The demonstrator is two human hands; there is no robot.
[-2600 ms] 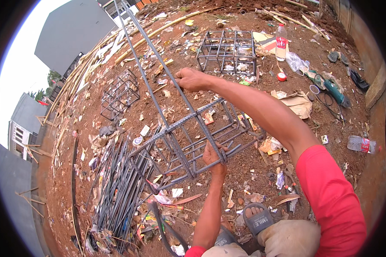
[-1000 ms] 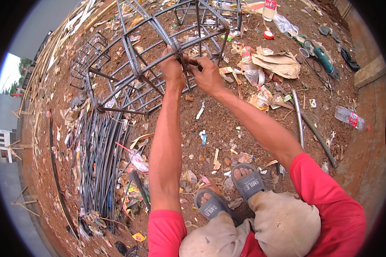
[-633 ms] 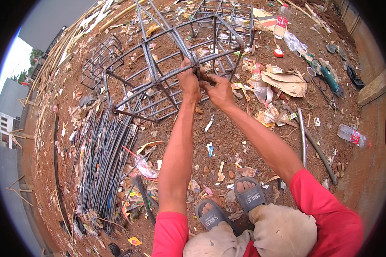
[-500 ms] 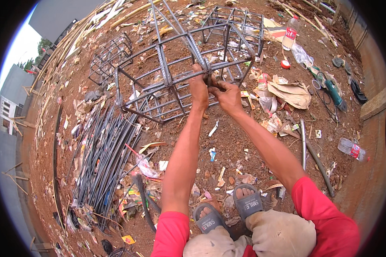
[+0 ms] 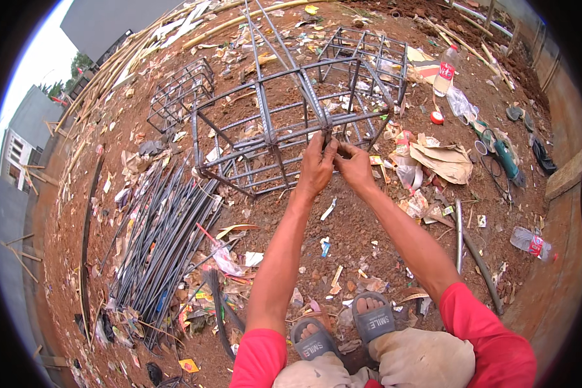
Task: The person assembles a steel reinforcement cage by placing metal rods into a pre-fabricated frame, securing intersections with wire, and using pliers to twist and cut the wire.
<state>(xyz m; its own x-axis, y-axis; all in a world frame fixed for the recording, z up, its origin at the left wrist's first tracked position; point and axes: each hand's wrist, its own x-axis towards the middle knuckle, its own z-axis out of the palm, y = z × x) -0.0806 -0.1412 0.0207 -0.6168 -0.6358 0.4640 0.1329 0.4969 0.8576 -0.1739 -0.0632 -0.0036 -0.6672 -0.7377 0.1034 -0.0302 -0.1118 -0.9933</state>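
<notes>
A cage of steel reinforcing bars [image 5: 269, 137] stands in front of me, its ribbed long bars crossing square bent hoops. My left hand [image 5: 315, 167] is just below a crossing on the cage's near side, its fingers pinched together and pointing up at the bars. Close beside it, my right hand [image 5: 355, 168] is also closed, thumb and fingertips pressed together under the same near bar. Whatever is between the fingertips of either hand is too small or hidden to make out.
Loose thin steel rods [image 5: 165, 252] lie in a heap at the left, with a bundle of dark wire [image 5: 218, 310] nearer my feet. Smaller bar cages [image 5: 182, 94] stand behind. To the right are a green angle grinder [image 5: 507, 160], a metal pipe [image 5: 458, 236] and plastic bottles [image 5: 445, 72].
My left hand has come off the bar it was wrapped over and now pinches below the crossing. My right hand stays close by. The whole view has shifted slightly.
</notes>
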